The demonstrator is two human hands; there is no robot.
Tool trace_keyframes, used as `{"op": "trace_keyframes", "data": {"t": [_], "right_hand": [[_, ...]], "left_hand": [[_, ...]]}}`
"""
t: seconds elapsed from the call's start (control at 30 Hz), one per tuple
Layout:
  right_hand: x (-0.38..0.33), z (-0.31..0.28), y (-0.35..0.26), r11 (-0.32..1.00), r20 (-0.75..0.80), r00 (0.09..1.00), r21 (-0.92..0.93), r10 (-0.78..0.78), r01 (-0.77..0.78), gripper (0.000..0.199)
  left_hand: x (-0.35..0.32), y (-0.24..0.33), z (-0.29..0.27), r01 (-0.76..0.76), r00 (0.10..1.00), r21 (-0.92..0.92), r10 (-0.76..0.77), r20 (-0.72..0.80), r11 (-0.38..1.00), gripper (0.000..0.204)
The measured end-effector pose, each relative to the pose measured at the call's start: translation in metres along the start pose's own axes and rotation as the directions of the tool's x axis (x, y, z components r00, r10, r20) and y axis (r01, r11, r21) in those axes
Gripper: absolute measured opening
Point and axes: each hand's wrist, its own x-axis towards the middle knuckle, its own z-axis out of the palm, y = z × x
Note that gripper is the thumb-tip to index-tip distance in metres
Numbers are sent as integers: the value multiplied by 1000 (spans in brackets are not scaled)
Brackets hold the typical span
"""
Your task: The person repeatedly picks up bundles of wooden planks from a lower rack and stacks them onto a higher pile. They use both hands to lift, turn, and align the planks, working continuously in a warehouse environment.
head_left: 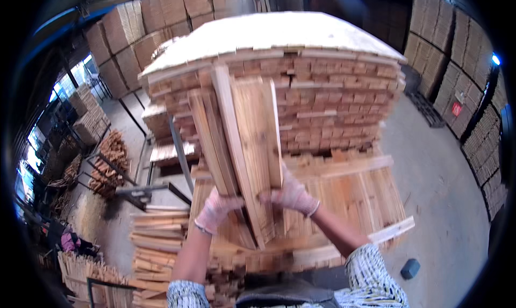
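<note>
Between my two gloved hands a bundle of several wooden boards (252,130) is raised, tilted with its far ends up. My left hand (219,210) is closed around the bundle's left side near the lower end. On the right side, my right hand (293,198) grips it, thumb over the front board. Below the bundle lies a low layer of boards (344,195) laid side by side. Directly behind rises a tall stack of boards (333,98) with a pale top.
Loose wooden strips (158,238) are piled at my left beside a metal frame (145,192). Large stacks of wood (462,66) line the right wall. A dark block (410,269) lies on the floor at right. A person (75,242) is at the far left.
</note>
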Motion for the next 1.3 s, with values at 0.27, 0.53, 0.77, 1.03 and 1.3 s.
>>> {"op": "trace_keyframes", "data": {"t": [0.27,0.53,0.77,1.03,1.3], "right_hand": [[-6,45,-56,637,-45,655,-191,754,-746,116],[-39,97,-7,412,-161,469,-292,869,-863,106],[-92,53,-84,530,-135,597,-337,791,-778,89],[-159,-58,-4,377,-383,418,-181,824,-908,76],[-92,-29,4,370,-403,667,-599,627,-710,97]], "left_hand": [[-80,16,7,425,828,-140,-447,-340,894,61],[-102,-59,-44,599,583,-175,-575,-573,781,60],[-94,-52,-55,814,471,19,-642,-605,580,54],[-118,-64,-89,614,587,-21,-475,-655,789,66],[-102,8,-92,807,407,-63,-631,-661,587,57]]}}
